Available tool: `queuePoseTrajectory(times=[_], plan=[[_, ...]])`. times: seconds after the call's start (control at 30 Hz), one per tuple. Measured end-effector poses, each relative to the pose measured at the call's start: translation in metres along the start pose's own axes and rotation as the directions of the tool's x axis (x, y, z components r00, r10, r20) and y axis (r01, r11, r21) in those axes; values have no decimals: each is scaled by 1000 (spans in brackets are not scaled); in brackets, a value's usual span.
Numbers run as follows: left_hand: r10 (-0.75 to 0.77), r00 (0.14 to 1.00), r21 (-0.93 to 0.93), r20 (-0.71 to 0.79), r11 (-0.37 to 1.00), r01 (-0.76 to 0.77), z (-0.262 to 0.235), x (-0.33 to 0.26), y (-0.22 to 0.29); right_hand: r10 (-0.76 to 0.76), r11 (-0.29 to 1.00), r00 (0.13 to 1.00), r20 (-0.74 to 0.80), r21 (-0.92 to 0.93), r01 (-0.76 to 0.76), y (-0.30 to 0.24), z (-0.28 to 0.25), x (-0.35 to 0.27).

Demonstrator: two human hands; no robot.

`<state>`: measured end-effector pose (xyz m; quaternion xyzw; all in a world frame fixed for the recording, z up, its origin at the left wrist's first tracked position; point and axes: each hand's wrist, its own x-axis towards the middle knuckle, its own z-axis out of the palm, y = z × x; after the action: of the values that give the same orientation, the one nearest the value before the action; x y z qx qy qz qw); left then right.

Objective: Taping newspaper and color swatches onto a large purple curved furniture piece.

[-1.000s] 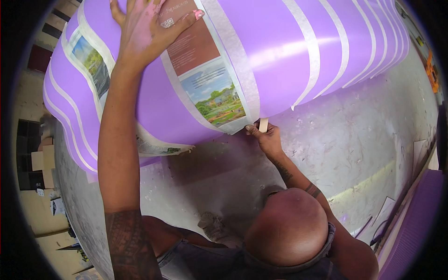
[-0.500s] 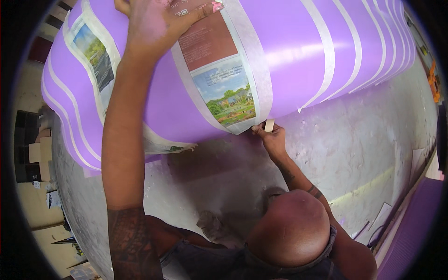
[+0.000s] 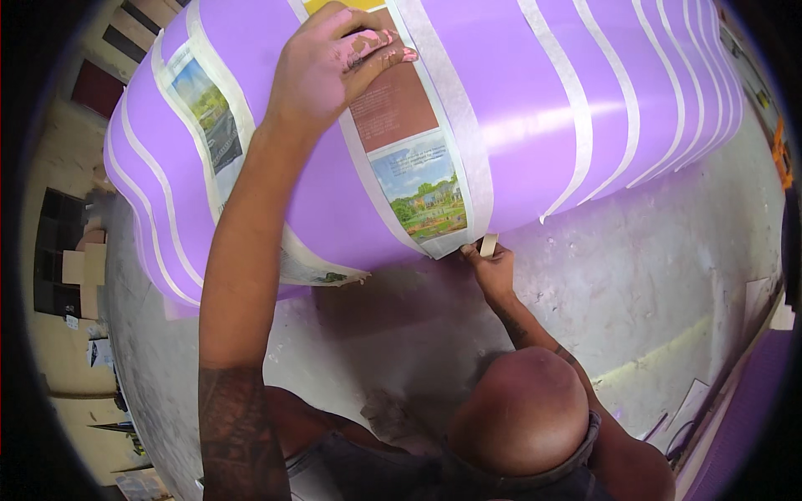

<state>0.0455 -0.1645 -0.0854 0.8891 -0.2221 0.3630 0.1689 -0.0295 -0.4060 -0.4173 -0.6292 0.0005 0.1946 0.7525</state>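
Observation:
A large rounded purple surface (image 3: 535, 108) carries pale tape stripes (image 3: 568, 92) and a masked newspaper strip (image 3: 418, 179) with a brown panel and a garden picture. My left hand (image 3: 322, 71) lies across the strip's upper part. Its pink-smeared thumb and index finger are pressed together near the tape edge; what they grip, if anything, is hidden. At the strip's lower corner, my right hand (image 3: 494, 271) is closed around a pale flat piece (image 3: 489, 245), which I cannot identify further. Its thumb touches or sits close to the paper's lower end.
Another newspaper strip (image 3: 209, 113) is taped farther left, and a ragged paper end (image 3: 330, 271) hangs at the lower rim. Below is a stained grey floor (image 3: 643, 275). Tan boxes (image 3: 88, 267) stand at the left, a purple ridged sheet (image 3: 752, 392) at the right, an orange object (image 3: 781, 154) beyond.
The view has shifted, so the purple surface appears lower and farther right. My left hand has slid slightly nearer along the newspaper strip. My right hand stays at its lower corner.

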Motion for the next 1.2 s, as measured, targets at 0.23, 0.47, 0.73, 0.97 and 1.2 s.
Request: queuePoseTrajectory(times=[0.23,0.47,0.73,0.97,1.2], plan=[[-201,891,513,406,858,-40,-16,-6,50,33,999,999,-15,-2,-33,3,1,2],[-123,929,449,349,892,-51,-1,-36,60,15,998,999,-29,-59,-17,12,-1,8],[-193,889,487,414,872,-37,-1,-29,67,48,999,999,-13,-24,-48,7,-4,5],[-278,842,498,462,867,13,2,-23,72,64,996,998,8,-55,-63,1,-9,5],[-144,906,401,399,915,-31,-7,-20,63,136,988,983,122,-92,-125,-16,-9,15]])
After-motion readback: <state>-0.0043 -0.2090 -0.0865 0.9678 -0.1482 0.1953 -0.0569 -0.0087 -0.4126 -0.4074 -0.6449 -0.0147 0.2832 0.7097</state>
